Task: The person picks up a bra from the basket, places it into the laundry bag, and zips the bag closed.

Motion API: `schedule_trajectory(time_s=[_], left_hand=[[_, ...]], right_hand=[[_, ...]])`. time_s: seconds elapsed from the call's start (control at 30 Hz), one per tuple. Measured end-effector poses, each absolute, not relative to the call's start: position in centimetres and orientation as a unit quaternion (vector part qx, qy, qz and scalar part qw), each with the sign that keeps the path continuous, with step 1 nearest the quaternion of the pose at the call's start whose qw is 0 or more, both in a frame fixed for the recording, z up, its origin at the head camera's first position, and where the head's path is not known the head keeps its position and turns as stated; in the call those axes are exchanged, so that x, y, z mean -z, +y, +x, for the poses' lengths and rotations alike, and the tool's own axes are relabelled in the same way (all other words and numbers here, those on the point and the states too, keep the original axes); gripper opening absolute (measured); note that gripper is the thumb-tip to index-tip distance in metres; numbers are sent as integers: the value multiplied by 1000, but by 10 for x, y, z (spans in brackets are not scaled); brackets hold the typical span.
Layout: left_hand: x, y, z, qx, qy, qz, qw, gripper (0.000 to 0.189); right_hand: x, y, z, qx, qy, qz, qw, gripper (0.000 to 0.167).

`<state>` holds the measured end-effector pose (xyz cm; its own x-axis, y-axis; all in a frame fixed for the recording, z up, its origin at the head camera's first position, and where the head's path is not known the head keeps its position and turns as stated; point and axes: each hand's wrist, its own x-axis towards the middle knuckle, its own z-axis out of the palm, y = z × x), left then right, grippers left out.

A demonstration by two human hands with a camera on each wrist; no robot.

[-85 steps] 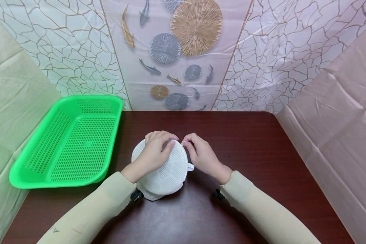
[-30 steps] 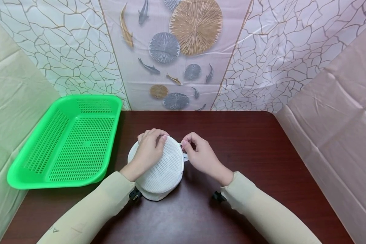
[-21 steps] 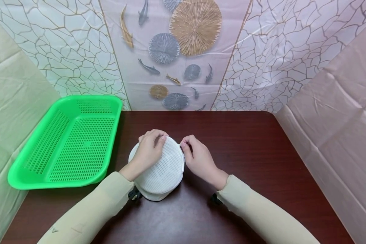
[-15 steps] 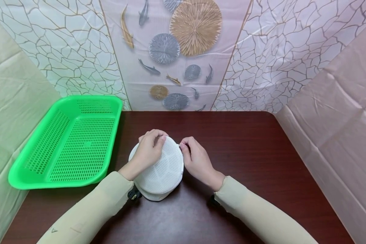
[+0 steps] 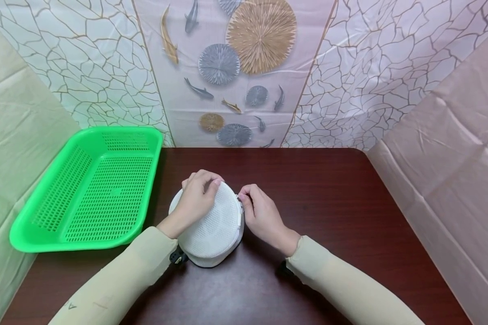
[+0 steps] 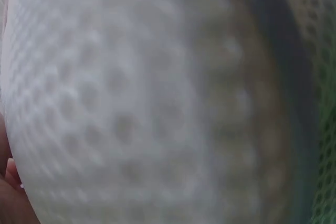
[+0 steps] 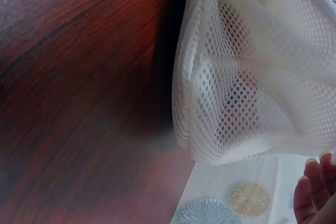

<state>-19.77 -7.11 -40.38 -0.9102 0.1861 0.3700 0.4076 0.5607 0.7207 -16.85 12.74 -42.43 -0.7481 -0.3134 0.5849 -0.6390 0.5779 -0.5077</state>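
Note:
A round white mesh laundry bag (image 5: 217,225) stands on the table between my hands, its flat mesh face tilted up and a zip running along its right edge. My left hand (image 5: 197,196) grips its upper rim, thumb on the mesh face and fingers over the far side. At the right edge, my right hand (image 5: 262,212) pinches the small zip pull (image 5: 237,197) between thumb and index finger. Blurred mesh of the laundry bag (image 6: 105,93) fills most of the left wrist view. In the right wrist view, the bag's see-through side wall (image 7: 231,87) bulges with soft folds.
A green plastic basket (image 5: 146,216) with slotted sides stands at the left of the dark brown table (image 5: 321,203). Patterned sheeting (image 5: 349,90) rises behind the table, and plain fabric (image 5: 451,149) hangs along the right side.
The bag has shifted left and turned, its white loop now hidden from the head view. My right hand has moved slightly left and down along its edge; my left hand has shifted left with the bag.

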Motion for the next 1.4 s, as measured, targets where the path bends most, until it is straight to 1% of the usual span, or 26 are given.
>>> schedule_trajectory(time_s=[0.3,0.5,0.67,0.83,0.97,1.1,1.27,1.4], left_hand=[[407,-79,-203,440,-883,-110,117,17],[407,-80,-204,438,-887,-104,108,18],[404,-82,-205,448,-881,-106,105,18],[400,-86,-206,458,-878,-103,92,19],[400,-90,-208,469,-875,-89,77,20],[398,-92,-210,495,-864,-71,55,21],[398,-92,-213,524,-851,-23,28,22],[397,-91,-216,550,-835,13,23,23]], right_hand=[[428,130,-167,-334,-859,313,228,11],[429,132,-168,-335,-855,320,231,12],[429,134,-171,-343,-858,313,221,12],[429,137,-175,-371,-853,304,207,8],[429,142,-179,-402,-841,301,204,12],[428,148,-182,-425,-829,295,211,18],[425,157,-189,-433,-823,285,232,20],[423,165,-194,-420,-830,270,246,21]])
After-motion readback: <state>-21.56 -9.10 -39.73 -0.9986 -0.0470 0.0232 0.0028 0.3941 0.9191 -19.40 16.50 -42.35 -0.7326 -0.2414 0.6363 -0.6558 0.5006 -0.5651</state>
